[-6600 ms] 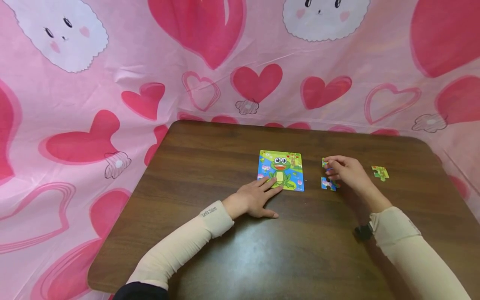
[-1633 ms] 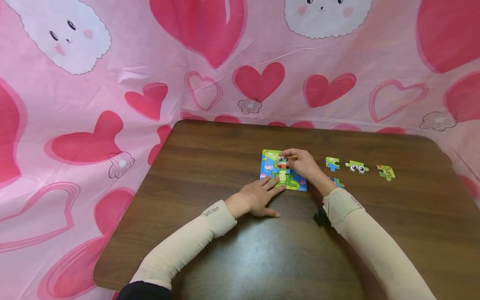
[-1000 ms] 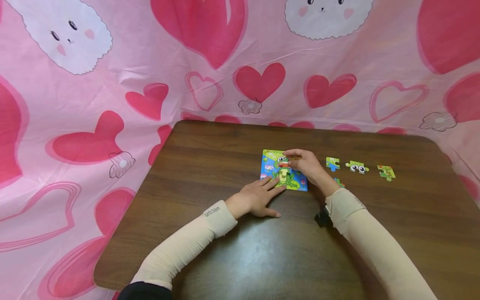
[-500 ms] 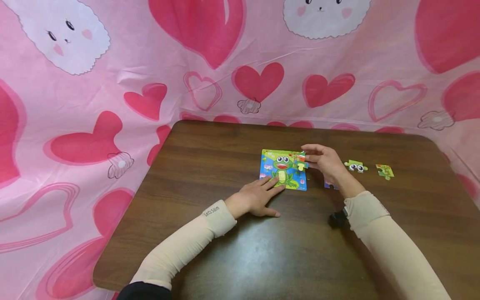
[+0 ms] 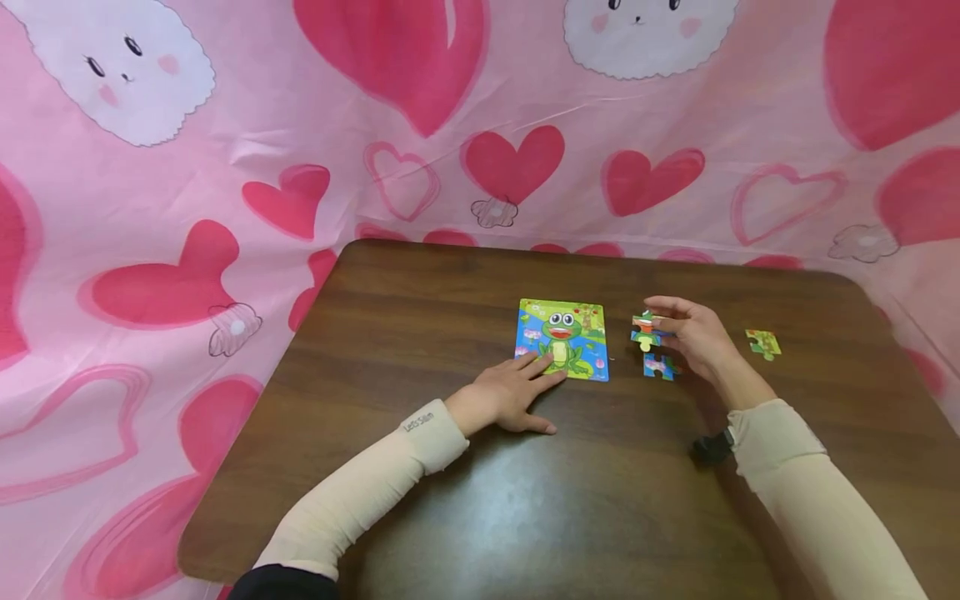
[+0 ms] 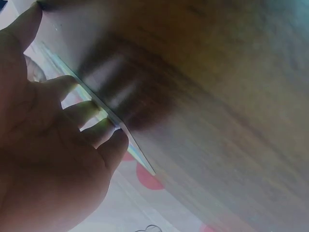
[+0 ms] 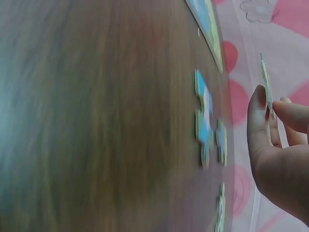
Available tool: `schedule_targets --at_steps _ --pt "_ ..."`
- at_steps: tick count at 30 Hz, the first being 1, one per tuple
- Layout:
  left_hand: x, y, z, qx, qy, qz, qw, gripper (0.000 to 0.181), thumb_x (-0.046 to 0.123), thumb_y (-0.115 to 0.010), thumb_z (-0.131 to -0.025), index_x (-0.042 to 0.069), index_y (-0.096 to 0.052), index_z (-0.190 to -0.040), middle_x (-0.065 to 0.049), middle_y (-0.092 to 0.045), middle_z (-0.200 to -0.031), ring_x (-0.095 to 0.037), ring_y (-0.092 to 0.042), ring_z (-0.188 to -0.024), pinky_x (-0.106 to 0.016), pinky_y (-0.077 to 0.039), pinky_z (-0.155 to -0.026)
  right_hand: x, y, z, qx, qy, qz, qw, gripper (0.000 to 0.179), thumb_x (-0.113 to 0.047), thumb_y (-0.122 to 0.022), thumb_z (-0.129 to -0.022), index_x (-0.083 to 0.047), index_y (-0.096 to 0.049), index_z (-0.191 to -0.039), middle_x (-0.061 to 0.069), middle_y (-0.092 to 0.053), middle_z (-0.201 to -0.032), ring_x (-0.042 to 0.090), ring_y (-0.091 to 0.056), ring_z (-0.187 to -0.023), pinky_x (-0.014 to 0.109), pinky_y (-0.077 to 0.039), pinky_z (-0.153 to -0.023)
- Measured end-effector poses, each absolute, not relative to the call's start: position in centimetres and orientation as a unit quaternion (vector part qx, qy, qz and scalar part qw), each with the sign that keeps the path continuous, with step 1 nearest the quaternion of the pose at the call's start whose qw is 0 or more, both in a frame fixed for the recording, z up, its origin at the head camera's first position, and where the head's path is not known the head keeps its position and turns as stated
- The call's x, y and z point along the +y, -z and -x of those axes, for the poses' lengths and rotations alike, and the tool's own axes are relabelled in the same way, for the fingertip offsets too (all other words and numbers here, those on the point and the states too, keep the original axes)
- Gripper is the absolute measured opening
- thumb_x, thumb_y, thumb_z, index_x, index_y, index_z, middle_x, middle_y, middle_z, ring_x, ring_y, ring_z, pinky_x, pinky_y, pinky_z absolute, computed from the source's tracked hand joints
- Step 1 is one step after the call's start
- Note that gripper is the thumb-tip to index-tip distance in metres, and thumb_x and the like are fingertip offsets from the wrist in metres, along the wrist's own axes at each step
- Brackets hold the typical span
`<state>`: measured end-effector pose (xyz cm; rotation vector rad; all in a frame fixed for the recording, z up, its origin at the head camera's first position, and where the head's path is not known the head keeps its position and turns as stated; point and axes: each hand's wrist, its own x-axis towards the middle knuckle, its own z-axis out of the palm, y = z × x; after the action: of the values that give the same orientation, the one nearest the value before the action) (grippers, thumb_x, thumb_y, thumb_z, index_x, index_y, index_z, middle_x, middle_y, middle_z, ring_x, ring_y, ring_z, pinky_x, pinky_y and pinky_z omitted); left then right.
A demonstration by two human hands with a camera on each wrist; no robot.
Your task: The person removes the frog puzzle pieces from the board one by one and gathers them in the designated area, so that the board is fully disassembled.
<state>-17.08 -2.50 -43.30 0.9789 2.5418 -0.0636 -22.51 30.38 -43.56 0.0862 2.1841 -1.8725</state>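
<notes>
My left hand (image 5: 510,396) lies with its fingers spread on the lower left edge of a square frog picture board (image 5: 592,337). In the left wrist view, its fingertips touch the edge of the board. Off to the right of the board, my right hand (image 5: 697,337) pinches a jigsaw piece (image 5: 643,332) showing the frog's red mouth and yellow belly. In the right wrist view, this held piece (image 7: 266,87) stands on edge between thumb and fingers, raised off the table. Just below it lies a blue and pink jigsaw piece (image 5: 656,367), partly covered.
A green and yellow jigsaw piece (image 5: 763,343) lies farther right on the brown table (image 5: 420,308). More loose pieces (image 7: 221,142) show in the right wrist view, hidden behind my right hand in the head view. A pink heart-print cloth (image 5: 525,100) hangs behind the table.
My right hand has carried the frog-mouth jigsaw piece from over the board to the right, above the loose pieces. My left hand stays in place on the board.
</notes>
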Motion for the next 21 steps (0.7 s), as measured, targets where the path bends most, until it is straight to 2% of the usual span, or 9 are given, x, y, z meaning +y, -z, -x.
schedule_targets --at_steps 8,13,18,21 --pt "-2.7 43.3 17.1 0.912 0.014 -0.354 0.209 0.086 0.070 -0.053 -0.094 0.038 -0.013 -0.163 0.006 -0.003 -0.173 -0.019 -0.005 -0.160 -0.041 -0.025 -0.126 33.8 43.4 20.9 0.696 0.708 -0.021 0.115 0.030 -0.005 -0.058 -0.102 -0.026 -0.067 -0.121 -0.015 -0.062 -0.114 0.002 -0.058 -0.100 0.017 -0.054 -0.078" --pt "-2.7 43.3 17.2 0.912 0.013 -0.352 0.209 0.085 0.070 -0.053 -0.094 0.039 -0.014 -0.163 0.007 -0.004 -0.173 -0.019 -0.006 -0.160 -0.042 -0.026 -0.126 36.0 43.4 19.9 0.686 0.719 -0.018 0.108 0.031 -0.005 -0.058 -0.102 -0.026 -0.068 -0.121 -0.015 -0.063 -0.118 0.000 -0.059 -0.099 0.017 -0.054 -0.076" --pt "-2.7 43.1 17.2 0.911 0.017 -0.354 0.210 0.085 0.070 -0.053 -0.094 0.038 -0.015 -0.163 0.007 -0.003 -0.173 -0.019 -0.007 -0.160 -0.042 -0.026 -0.126 37.8 43.9 19.3 0.697 0.709 -0.017 0.106 0.034 -0.002 -0.055 -0.102 -0.027 -0.068 -0.121 -0.021 -0.067 -0.112 -0.003 -0.059 -0.097 0.017 -0.053 -0.075" --pt "-2.7 43.1 17.2 0.911 0.024 -0.355 0.208 0.085 0.070 -0.052 -0.094 0.038 -0.015 -0.163 0.007 -0.003 -0.173 -0.019 -0.007 -0.160 -0.041 -0.027 -0.125 38.4 44.3 19.2 0.696 0.711 -0.011 0.100 0.032 -0.002 -0.056 -0.102 -0.024 -0.068 -0.122 -0.017 -0.068 -0.108 0.000 -0.059 -0.092 0.018 -0.054 -0.073"
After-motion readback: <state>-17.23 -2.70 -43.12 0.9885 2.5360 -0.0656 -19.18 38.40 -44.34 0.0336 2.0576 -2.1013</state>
